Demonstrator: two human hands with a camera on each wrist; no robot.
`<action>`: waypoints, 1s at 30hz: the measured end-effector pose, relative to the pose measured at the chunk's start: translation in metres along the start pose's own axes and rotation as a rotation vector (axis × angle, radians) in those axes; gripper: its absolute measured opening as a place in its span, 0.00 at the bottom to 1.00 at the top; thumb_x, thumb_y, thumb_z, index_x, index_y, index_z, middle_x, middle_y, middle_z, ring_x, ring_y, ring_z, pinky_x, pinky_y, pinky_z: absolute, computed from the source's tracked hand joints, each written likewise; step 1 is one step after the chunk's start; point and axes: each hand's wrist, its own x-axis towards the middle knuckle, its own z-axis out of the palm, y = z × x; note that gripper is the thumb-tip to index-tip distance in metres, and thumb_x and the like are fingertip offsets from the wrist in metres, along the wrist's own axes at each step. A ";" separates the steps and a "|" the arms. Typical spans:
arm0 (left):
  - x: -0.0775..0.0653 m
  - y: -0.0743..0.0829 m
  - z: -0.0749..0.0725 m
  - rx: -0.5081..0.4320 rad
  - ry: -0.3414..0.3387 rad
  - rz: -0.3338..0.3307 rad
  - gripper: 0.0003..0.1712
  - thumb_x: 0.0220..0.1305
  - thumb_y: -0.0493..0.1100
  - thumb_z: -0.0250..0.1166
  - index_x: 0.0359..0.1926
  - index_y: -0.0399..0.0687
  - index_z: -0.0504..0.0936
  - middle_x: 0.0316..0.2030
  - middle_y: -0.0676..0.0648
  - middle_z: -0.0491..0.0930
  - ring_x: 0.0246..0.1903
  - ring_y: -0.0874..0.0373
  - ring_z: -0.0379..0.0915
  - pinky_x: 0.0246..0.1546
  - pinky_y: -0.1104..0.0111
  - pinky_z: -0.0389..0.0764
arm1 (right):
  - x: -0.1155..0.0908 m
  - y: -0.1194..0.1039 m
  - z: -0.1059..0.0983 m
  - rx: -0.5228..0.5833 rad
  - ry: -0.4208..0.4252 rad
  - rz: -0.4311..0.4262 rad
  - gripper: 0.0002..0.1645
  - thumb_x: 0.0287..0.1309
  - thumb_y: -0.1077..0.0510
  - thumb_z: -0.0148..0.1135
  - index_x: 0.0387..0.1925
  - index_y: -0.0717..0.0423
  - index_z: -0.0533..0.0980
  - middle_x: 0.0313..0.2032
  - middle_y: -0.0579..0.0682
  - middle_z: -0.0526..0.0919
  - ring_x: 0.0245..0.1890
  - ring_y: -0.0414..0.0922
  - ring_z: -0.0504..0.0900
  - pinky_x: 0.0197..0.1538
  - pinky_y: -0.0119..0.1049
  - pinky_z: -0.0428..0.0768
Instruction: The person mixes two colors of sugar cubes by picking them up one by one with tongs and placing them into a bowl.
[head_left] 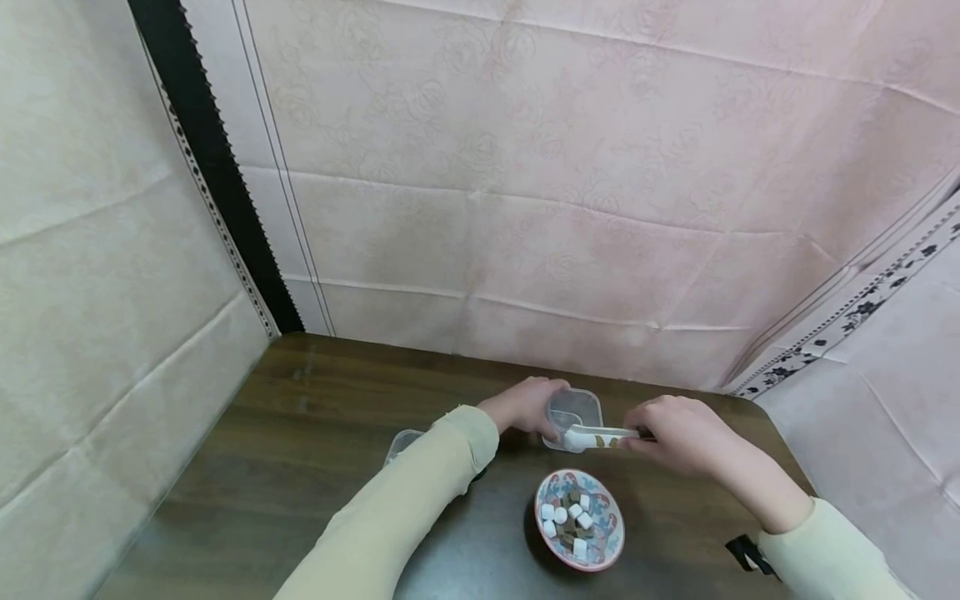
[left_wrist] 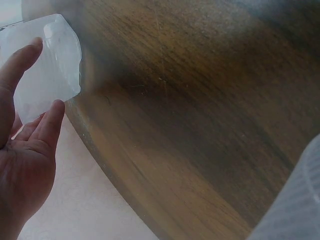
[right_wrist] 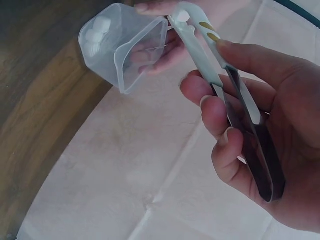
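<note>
My left hand (head_left: 528, 406) holds a clear plastic container (head_left: 583, 406) by its sides, thumb on one face and fingers on the other. In the right wrist view the container is tilted, with several white marshmallows (right_wrist: 97, 37) inside. My right hand (head_left: 678, 429) grips a pair of tongs (right_wrist: 200, 57) with pale, gold-patterned ends and dark metal arms. Between the tong tips sits one white marshmallow (right_wrist: 183, 16), right by the container's rim. Nearer to me stands a patterned bowl (head_left: 611, 533) holding several white marshmallows and brownish pieces.
A second clear container (head_left: 403, 440) shows partly behind my left sleeve (head_left: 420, 492). The brown wooden table (head_left: 247, 500) ends at a pale cloth wall (head_left: 480, 250) at the back, with more cloth on both sides.
</note>
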 end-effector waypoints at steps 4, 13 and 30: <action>0.001 0.000 0.000 -0.003 0.003 -0.002 0.48 0.54 0.47 0.86 0.73 0.47 0.74 0.61 0.47 0.82 0.62 0.53 0.74 0.65 0.68 0.75 | -0.010 -0.003 -0.001 0.024 -0.002 -0.021 0.13 0.65 0.50 0.76 0.26 0.34 0.80 0.23 0.26 0.71 0.23 0.29 0.64 0.25 0.31 0.64; 0.004 -0.003 0.002 0.006 0.009 0.018 0.48 0.53 0.47 0.86 0.73 0.46 0.74 0.61 0.45 0.83 0.62 0.50 0.74 0.66 0.67 0.75 | -0.034 -0.011 0.006 0.072 -0.038 -0.081 0.12 0.64 0.50 0.76 0.27 0.35 0.81 0.26 0.25 0.75 0.24 0.27 0.66 0.26 0.31 0.66; 0.004 -0.001 0.001 0.011 0.004 0.017 0.48 0.54 0.47 0.86 0.73 0.44 0.73 0.61 0.45 0.83 0.62 0.51 0.75 0.67 0.67 0.73 | -0.053 -0.021 0.024 0.102 -0.085 -0.100 0.25 0.59 0.50 0.78 0.18 0.35 0.69 0.20 0.27 0.58 0.20 0.26 0.53 0.22 0.27 0.53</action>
